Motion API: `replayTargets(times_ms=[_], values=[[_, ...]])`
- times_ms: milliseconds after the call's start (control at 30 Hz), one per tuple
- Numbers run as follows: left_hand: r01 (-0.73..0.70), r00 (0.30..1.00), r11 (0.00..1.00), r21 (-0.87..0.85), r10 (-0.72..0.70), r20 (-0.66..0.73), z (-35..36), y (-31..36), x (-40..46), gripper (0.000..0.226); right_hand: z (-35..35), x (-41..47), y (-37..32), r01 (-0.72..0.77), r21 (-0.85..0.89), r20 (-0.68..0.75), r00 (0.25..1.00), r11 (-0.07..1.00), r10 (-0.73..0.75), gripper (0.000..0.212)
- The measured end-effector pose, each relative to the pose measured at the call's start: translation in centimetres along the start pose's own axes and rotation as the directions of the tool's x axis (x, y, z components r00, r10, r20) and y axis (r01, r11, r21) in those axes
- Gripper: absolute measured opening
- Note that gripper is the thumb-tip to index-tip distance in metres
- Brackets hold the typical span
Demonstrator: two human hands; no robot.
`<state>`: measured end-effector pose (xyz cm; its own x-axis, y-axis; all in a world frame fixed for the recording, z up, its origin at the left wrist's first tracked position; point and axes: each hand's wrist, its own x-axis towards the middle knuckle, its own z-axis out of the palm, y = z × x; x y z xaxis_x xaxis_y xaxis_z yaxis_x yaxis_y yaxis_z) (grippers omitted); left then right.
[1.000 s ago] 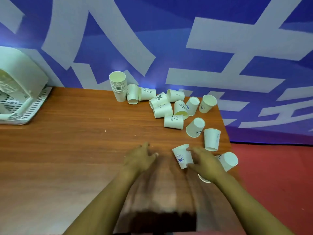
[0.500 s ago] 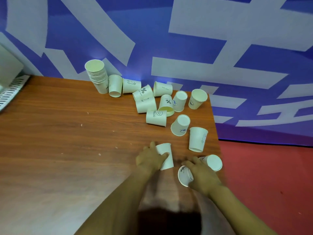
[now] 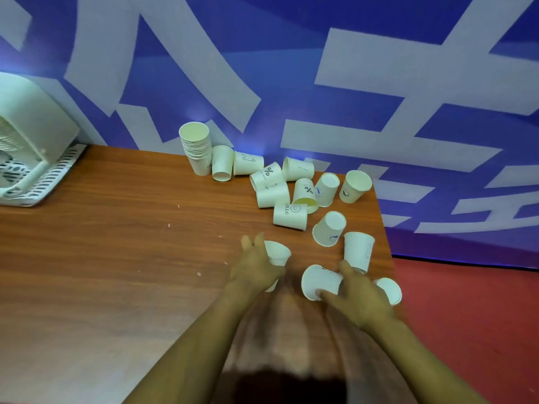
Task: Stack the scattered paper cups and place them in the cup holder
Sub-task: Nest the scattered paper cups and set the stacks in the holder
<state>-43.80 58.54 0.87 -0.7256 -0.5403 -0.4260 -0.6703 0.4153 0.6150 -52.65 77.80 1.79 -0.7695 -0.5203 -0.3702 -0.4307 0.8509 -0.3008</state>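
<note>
At the desk's point(image 3: 87, 258) far left corner sits the white cup holder point(image 3: 32, 158) on its slotted tray, with no cups visibly in it from this angle. Further along the far edge stands a stack of nested cups point(image 3: 197, 148) — the only stacking done, as far as can be seen. From there towards the far right corner lie the scattered cups point(image 3: 287, 186), about a dozen, some tipped on their sides, some mouth-down, none nested.

Near the right edge, the left hand point(image 3: 256, 265) has its fingers curled round one cup point(image 3: 277, 253), lifted with the mouth facing away. The right hand point(image 3: 357, 290) grips a second cup point(image 3: 319, 282) lying sideways, mouth towards the left hand; another cup point(image 3: 389, 290) lies just behind it at the very edge.

My reading: the job is early — one small stack built, these two about to be nested, the rest untouched, and nothing yet delivered to the holder.
</note>
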Motion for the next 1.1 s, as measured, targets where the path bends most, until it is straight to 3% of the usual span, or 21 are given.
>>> replayTargets(times_ms=[133,267,533,833,1000,1100], values=[[-0.065,0.996,0.997,-0.049,0.062,-0.069,-4.8,-4.0,-2.5,0.074,0.3,-0.1,-4.9,-0.016,0.190,-0.039,0.999,0.982,0.024,0.051],[-0.075,0.993,0.995,-0.060,0.070,-0.091,-10.3,-8.9,-3.9,0.067,1.1,-0.5,-11.5,0.008,0.250,-0.055,0.998,0.968,0.006,0.058],[-0.096,0.977,0.995,-0.021,0.090,-0.191,-22.4,-17.9,-4.0,0.077,3.5,0.1,-25.5,0.073,0.406,-0.078,0.996,0.911,-0.045,0.073],[-0.071,0.955,0.997,-0.009,0.065,-0.289,-28.6,-21.6,-2.6,0.074,5.1,2.4,-32.8,0.167,0.410,-0.093,0.986,0.897,-0.141,0.090],[0.019,0.948,0.999,0.030,-0.008,-0.319,-30.9,-23.9,-2.3,0.069,6.1,5.2,-36.4,0.202,0.425,-0.041,0.978,0.882,-0.204,0.090],[0.029,0.936,0.999,0.028,-0.017,-0.351,-33.9,-26.4,-1.6,0.077,7.2,6.0,-39.4,0.204,0.428,-0.002,0.974,0.880,-0.225,0.087]])
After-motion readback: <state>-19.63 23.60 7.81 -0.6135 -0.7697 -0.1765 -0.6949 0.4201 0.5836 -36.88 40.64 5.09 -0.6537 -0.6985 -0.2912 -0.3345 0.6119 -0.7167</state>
